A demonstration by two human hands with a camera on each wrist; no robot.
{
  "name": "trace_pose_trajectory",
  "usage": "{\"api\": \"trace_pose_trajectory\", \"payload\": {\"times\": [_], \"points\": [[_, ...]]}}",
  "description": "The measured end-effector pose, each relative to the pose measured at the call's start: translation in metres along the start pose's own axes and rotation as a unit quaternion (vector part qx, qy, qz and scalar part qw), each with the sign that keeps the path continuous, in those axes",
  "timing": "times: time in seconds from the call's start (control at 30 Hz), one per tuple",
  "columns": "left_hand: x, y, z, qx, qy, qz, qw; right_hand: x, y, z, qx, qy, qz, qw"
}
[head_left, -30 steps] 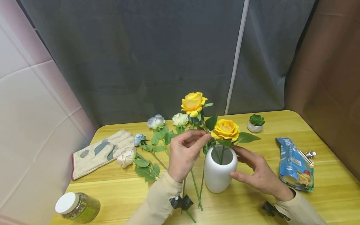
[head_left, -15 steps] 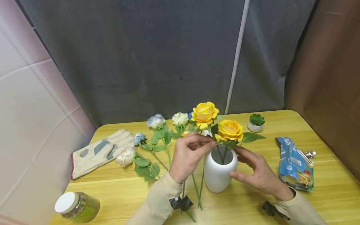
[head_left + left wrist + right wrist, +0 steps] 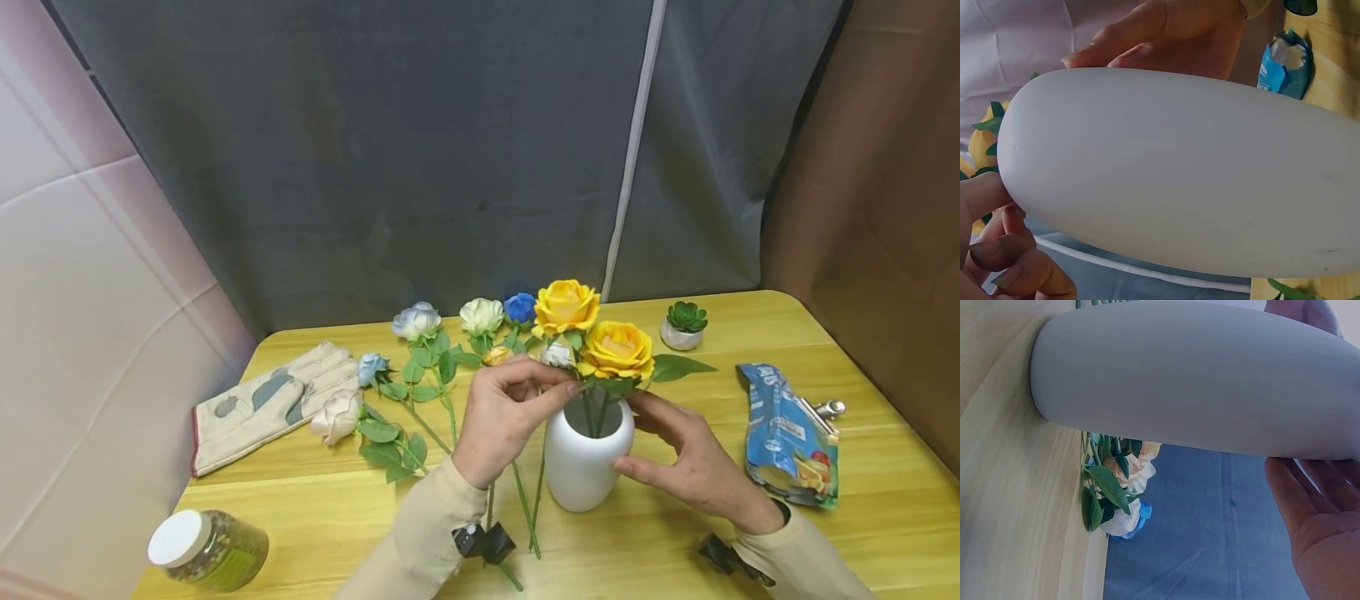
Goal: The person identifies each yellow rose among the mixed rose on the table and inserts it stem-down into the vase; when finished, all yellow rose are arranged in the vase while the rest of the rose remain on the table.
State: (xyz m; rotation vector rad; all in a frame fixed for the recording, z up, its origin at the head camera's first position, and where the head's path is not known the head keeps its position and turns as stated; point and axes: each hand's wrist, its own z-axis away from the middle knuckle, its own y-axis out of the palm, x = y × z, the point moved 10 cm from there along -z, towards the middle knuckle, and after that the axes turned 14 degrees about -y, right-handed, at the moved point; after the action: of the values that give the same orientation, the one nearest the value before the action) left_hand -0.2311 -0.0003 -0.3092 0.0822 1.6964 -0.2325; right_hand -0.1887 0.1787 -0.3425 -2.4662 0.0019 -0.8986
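A white vase stands upright on the table, seen large in both wrist views. Two yellow roses rise at its mouth: the back rose and the front rose, their stems reaching inside. At the rim, my left hand pinches the back rose's stem between thumb and fingers; the exact contact is partly hidden. My right hand holds the vase from the right, thumb at its front side and fingers behind it. In the right wrist view, the fingertips of that hand touch the vase wall.
Several loose artificial flowers, including a blue one and a cream one, lie left of the vase. A work glove and a lidded jar are further left. On the right are a potted succulent and a clipped blue pouch.
The back yellow rose has moved right and down, nearer the front rose, with my left hand shifting slightly right. The front rose has shifted slightly right. My right hand and the vase have stayed put.
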Motion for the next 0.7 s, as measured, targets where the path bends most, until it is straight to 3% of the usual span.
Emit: {"api": "trace_pose_trajectory", "payload": {"times": [0.23, 0.43, 0.7], "points": [[0.001, -0.006, -0.001, -0.002, -0.006, 0.011, 0.9999, 0.001, 0.000, 0.000, -0.001, -0.001, 0.003, 1.0000], [0.000, -0.023, -0.003, -0.014, -0.001, 0.036, 0.9993, -0.001, 0.000, 0.000, 0.002, 0.006, 0.006, 1.0000], [0.016, -0.050, -0.006, -0.043, -0.056, 0.044, 0.9966, -0.002, 0.000, 0.000, 0.002, 0.015, 0.004, 0.9999]]}}
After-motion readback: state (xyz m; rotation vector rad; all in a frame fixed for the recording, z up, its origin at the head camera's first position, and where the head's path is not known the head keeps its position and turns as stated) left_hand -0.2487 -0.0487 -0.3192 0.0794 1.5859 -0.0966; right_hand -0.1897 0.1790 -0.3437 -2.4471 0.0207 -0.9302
